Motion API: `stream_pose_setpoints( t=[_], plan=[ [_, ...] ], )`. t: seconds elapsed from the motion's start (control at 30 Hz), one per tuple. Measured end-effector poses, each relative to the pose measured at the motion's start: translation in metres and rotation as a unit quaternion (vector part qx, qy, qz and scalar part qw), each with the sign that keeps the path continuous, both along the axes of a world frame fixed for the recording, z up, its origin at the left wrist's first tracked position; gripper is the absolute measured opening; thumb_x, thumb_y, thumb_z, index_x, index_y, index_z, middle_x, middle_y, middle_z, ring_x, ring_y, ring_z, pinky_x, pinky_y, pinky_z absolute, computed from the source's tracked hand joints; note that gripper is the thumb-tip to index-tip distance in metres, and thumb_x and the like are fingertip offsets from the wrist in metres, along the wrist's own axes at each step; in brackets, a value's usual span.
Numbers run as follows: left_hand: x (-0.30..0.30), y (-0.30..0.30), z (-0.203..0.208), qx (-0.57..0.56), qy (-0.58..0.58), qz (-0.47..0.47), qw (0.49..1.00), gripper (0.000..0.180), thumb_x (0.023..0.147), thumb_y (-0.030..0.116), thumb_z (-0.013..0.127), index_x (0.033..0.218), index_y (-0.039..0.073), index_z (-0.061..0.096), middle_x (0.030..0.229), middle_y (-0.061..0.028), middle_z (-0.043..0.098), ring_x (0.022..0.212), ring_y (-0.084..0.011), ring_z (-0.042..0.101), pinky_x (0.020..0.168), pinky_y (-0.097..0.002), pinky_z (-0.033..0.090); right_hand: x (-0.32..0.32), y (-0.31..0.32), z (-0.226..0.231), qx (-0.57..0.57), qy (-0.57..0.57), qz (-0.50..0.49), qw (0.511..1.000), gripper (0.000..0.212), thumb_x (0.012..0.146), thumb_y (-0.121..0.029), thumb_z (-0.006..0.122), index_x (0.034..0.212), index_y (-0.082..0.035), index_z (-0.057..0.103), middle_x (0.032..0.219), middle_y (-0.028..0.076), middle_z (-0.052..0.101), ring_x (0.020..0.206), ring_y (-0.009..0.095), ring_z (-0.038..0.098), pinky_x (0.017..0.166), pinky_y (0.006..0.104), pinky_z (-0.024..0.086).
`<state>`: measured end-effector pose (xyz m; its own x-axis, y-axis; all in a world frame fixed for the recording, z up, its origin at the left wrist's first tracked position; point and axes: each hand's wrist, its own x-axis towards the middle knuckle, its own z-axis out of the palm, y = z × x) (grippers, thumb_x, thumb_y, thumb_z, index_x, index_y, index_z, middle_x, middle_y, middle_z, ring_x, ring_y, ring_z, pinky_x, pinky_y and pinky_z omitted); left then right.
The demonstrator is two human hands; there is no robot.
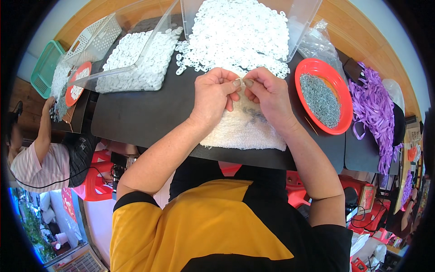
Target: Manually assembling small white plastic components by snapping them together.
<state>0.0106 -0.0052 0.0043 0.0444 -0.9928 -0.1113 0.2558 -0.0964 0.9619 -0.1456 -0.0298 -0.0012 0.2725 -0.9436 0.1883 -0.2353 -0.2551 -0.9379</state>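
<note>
My left hand (213,93) and my right hand (269,93) meet over a cream towel (244,133), thumbs and forefingers pinched together. Between the fingertips is a small white piece (240,80), mostly covered by the fingers; it resembles the loose white plastic pieces (235,56) heaped just beyond. Several small grey metal pieces (255,114) lie on the towel below my right hand. To the right, a red bowl (346,109) holds a pile of small silvery metal pieces (320,100), too fine to make out exactly.
A clear tub (299,27) spills white pieces onto the dark table (136,115). Left of it stands another clear tub (149,43) of white pieces. Purple ribbons (374,109) hang at the right edge. At far left, another person's hand (49,103) reaches toward small pieces near a green basket (45,68).
</note>
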Motion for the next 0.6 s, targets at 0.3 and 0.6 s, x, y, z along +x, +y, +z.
stream_pose_setpoints(
  t=[0.3, 0.6],
  plan=[
    [0.0035, 0.0016, 0.0032, -0.004, 0.009, -0.030, 1.000, 0.003, 0.087, -0.001, 0.062, 0.090, -0.002, 0.061, 0.073, -0.0083, 0.063, 0.056, -0.0107, 0.057, 0.042, -0.0218, 0.040, -0.0010, -0.0018, -0.0021, 0.001, -0.016, 0.012, 1.000, 0.008, 0.089, -0.006, 0.057, 0.092, -0.001, 0.062, 0.065, 0.005, 0.060, 0.060, 0.009, 0.056, 0.057, 0.0262, 0.045],
    [0.0028, 0.0020, 0.0068, -0.008, 0.092, -0.032, 0.995, 0.005, 0.086, -0.003, 0.062, 0.091, -0.005, 0.063, 0.075, -0.0115, 0.065, 0.057, -0.0124, 0.059, 0.044, -0.0224, 0.043, -0.0043, -0.0068, -0.0042, -0.004, -0.027, 0.009, 1.000, 0.009, 0.089, -0.008, 0.060, 0.093, -0.001, 0.062, 0.068, 0.005, 0.061, 0.061, 0.009, 0.055, 0.057, 0.0253, 0.045]
  ],
)
